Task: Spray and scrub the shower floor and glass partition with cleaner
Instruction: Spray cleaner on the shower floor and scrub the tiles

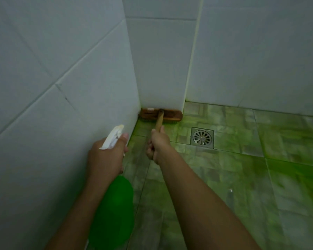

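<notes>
Nearest, a green spray bottle is gripped at its white trigger by the left hand. Beyond it, a wooden brush handle is clasped by the right hand — the brush head is pressed into the far corner of the green-streaked floor, near the drain. Footing could be lost — the floor looks slick with cleaner.

No legible text, label or number anywhere.
</notes>
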